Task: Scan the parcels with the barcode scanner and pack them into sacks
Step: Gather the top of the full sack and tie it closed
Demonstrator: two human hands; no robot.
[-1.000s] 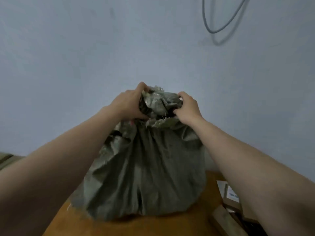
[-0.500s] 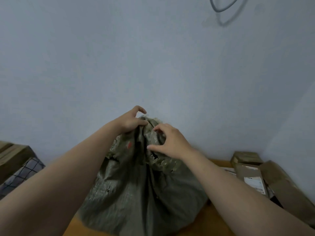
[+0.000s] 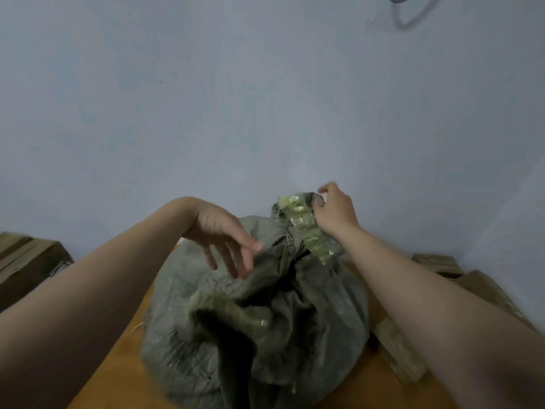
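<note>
Sack: we see grey-green woven sack [image 3: 265, 343] on orange bench [image 3: 124, 367].
Right hand [image 3: 336, 212]: grips sack neck, 1 o'clock.
Left hand [image 3: 222, 231]: spread, empty.

A sack [image 3: 265, 335] of coarse woven plastic is filling the centre of the frame, its grey-green surface looking matt, rough and deeply creased. At its gathered neck [image 3: 303, 228], right of centre, a yellowish band is catching the light and gleaming glossily. Beneath it, the bench [image 3: 118, 364] is showing smooth, orange-brown wood with a dull sheen. Cardboard parcels at the left edge [image 3: 26, 261] and the right [image 3: 483, 287] are looking matt, brown and papery. Behind, the wall [image 3: 265, 98] is presenting a flat, matt painted finish in pale blue-grey, while a grey cable [image 3: 407, 13] at the upper right is appearing smooth, though blurred.
</note>
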